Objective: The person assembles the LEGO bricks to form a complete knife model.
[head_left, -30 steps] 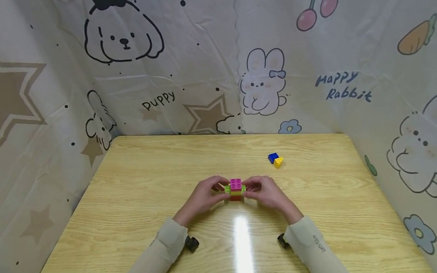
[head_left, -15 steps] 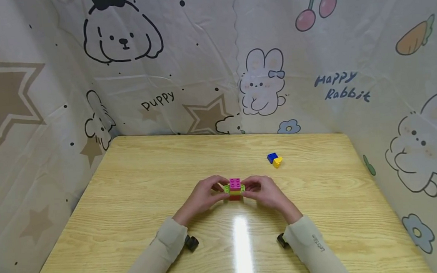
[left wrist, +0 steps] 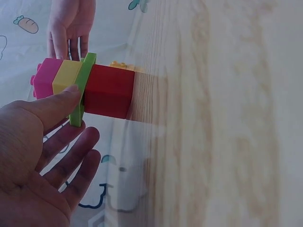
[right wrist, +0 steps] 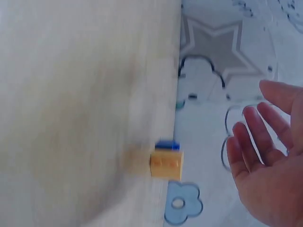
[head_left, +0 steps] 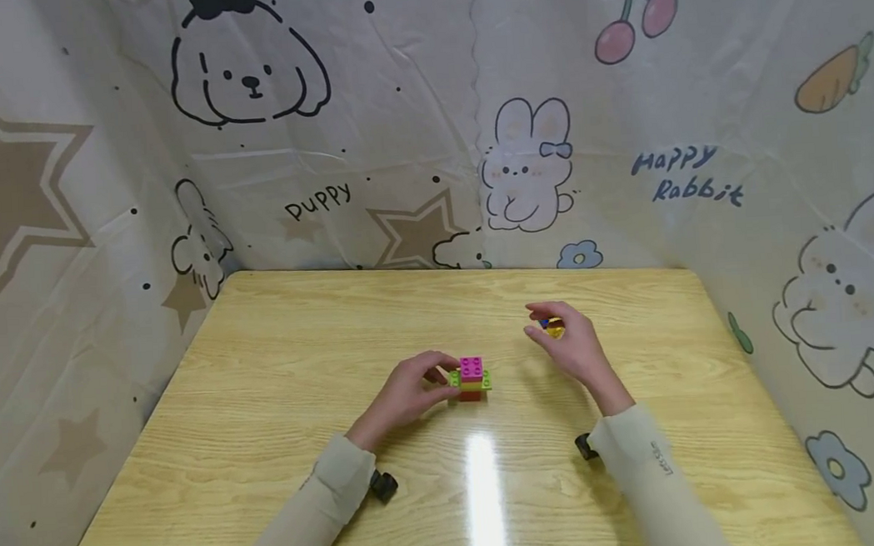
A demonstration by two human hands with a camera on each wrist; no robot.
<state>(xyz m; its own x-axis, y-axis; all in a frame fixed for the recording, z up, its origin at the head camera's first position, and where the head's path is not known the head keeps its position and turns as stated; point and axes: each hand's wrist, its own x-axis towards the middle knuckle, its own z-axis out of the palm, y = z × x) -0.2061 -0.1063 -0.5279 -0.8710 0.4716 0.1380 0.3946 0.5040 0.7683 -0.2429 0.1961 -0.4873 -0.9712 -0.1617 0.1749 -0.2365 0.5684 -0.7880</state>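
A small stack of toy building bricks stands on the table, with a pink brick on top. Below it come a yellow brick, a wider lime-green plate and a red brick at the bottom. My left hand pinches the left end of the green plate between thumb and fingers. Farther back on the right, my right hand hovers with spread fingers and nothing in them. Partly hidden behind it lie a loose yellow brick and a blue brick.
The wooden table is bounded at the back and sides by a printed fabric curtain. Black wrist cameras sit under both sleeves, one at the left cuff and one at the right.
My right hand has let go of the brick stack and moved right and away, over to the loose yellow and blue bricks. The left hand keeps its hold in the same place.
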